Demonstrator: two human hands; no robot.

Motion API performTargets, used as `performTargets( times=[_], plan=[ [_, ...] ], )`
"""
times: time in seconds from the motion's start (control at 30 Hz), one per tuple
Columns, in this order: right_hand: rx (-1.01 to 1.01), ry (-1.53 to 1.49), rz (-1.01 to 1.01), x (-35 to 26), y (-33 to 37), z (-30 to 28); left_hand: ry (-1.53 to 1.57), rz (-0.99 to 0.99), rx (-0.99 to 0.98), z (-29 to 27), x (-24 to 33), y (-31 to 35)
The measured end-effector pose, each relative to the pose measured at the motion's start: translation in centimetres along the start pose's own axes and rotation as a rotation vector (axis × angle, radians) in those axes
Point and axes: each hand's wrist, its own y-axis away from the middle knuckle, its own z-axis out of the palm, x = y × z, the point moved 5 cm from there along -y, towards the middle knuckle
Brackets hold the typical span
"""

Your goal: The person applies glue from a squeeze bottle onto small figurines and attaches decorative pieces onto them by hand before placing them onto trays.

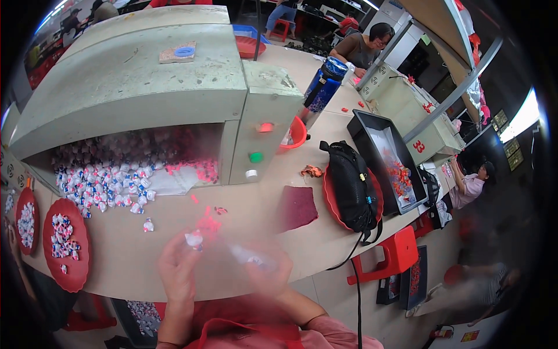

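Head view: two blurred hands, left hand (177, 264) pinching one wrapped candy (194, 239)

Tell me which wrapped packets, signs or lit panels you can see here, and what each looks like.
Wrapped pieces: white, blue and red heap spilling from the grey-green machine's mouth.
Small wrapped piece: whitish, pinched in the left hand; blurred.
Red marking: on the pale box at right.
Wall panels: small yellowish rectangles, far right.
Lit window: bright white strip.
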Motion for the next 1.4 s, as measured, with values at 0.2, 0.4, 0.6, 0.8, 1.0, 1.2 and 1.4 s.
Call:
performTargets(
  times=[0.2, 0.4, 0.6, 0.8, 1.0, 1.2, 1.4],
  plan=[
    [-0.005, -0.059, 0.04, 0.4, 0.6, -0.5, 0.02, -0.031, -0.012, 0.8, -0.5, 0.7],
    [0.047, -0.002, 0.218, 0.3, 1.1, -1.5, -0.035, -0.059, -0.066, 2.2, -1.2, 0.1],
    [0.022, 0.115, 0.124, 0.7, 0.2, 0.0, 0.021, -0.035, -0.078, 1.5, -0.8, -0.7],
    [0.041, 0.021, 0.166, 0.1, 0.4, -1.1, -0.068, -0.056, -0.088, 2.5, -2.2, -0.7],
    [-0.037, -0.11, 0.15, 1.3, 0.6, 0.8, -0.06, 0.026, -0.026, 1.6, -1.6, -0.5],
    [0.062, -0.147, 0.188, 1.1, 1.2, -1.7, -0.001, -0.051, -0.115, 3.1, -2.7, -0.5],
    [0.082, -0.127, 0.159, 1.2, 0.8, -1.6, 0.038, -0.141, -0.092, 2.7, -3.3, -0.7]
  ],
)
